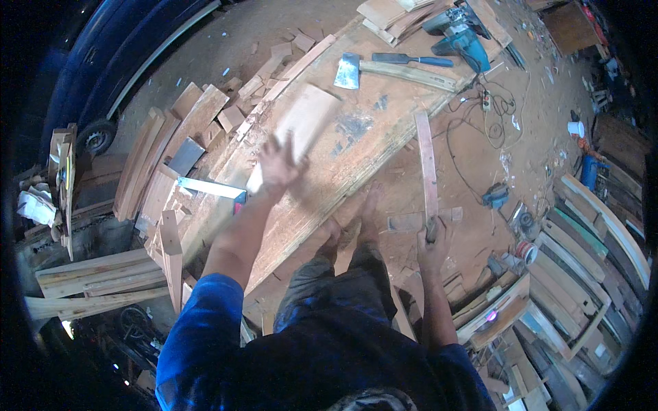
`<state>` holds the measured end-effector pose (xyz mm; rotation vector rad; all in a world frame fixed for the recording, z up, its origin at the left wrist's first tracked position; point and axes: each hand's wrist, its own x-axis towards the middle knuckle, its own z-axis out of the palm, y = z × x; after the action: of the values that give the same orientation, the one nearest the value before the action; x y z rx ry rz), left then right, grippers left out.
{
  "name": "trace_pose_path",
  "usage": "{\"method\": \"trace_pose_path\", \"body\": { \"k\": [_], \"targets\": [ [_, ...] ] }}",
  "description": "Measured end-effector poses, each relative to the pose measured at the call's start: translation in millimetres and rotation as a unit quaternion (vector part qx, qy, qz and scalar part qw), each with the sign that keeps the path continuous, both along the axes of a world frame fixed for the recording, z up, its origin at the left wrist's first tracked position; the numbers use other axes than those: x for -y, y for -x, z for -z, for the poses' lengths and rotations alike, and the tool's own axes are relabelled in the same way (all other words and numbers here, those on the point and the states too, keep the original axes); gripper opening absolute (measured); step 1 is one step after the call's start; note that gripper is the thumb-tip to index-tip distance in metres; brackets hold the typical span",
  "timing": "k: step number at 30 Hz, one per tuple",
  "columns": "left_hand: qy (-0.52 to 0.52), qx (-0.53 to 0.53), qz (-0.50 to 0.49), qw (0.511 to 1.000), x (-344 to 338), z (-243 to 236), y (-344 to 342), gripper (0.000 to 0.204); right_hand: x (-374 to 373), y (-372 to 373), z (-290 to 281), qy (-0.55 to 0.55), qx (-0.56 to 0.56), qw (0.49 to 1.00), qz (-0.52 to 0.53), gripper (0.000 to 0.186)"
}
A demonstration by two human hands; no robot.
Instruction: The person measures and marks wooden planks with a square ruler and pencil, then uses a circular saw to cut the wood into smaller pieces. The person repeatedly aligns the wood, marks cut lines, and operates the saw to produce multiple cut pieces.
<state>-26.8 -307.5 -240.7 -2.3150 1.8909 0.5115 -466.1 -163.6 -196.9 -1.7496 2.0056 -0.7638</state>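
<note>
My left hand [279, 164] lies over the near end of a pale flat board [312, 120] on the workbench [370, 147]. Its fingers are spread and slightly blurred; whether they press on the board or hover just above, I cannot tell. My right hand [431, 248], out past the bench's right edge, is closed round the lower end of a long narrow wooden strip [426, 161], which points away from me. Farther along the bench lie a hatchet [347, 71] and a chisel [412, 59] with a dark blue handle. Left of my forearm rests a light metal square [211, 187].
A teal power tool [460, 42] sits at the bench's far end, its cord [452, 137] trailing on the ground. Offcuts [232, 118] line the bench's left side. Stacked planks [576, 274] fill the right. A blue vehicle [89, 61] stands at far left.
</note>
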Motion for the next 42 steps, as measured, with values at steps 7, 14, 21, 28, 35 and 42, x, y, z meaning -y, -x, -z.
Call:
{"method": "trace_pose_path", "body": {
  "k": [7,14,21,28,35,42],
  "targets": [
    [0.08,-0.591,-0.246,0.764,-33.7,-8.8,-65.3,0.079,135.3,-80.9,-21.6,0.11,-0.031,0.982,-0.148,0.05],
    [-0.028,-0.814,-0.409,0.412,-117.8,-56.0,-19.3,0.071,277.2,-148.6,-18.0,0.108,-0.068,0.974,-0.186,0.041],
    [-0.04,-0.764,-0.486,0.422,-115.2,-92.1,54.8,0.054,130.5,-239.5,-14.7,-0.283,0.439,0.843,-0.13,0.047],
    [0.166,-0.526,-0.403,0.73,-89.7,-107.4,48.1,0.061,100.5,-247.2,-40.2,-0.17,0.451,0.855,-0.193,0.055],
    [0.232,-0.612,-0.447,0.61,-46.0,-148.8,22.2,0.064,101.6,-224.4,-39.1,-0.18,0.407,0.863,-0.239,0.056],
    [0.254,-0.807,-0.406,0.345,-69.4,-130.2,-0.7,0.039,96.4,-237.0,-45.7,-0.2,0.404,0.858,-0.248,0.052]
  ]
}}
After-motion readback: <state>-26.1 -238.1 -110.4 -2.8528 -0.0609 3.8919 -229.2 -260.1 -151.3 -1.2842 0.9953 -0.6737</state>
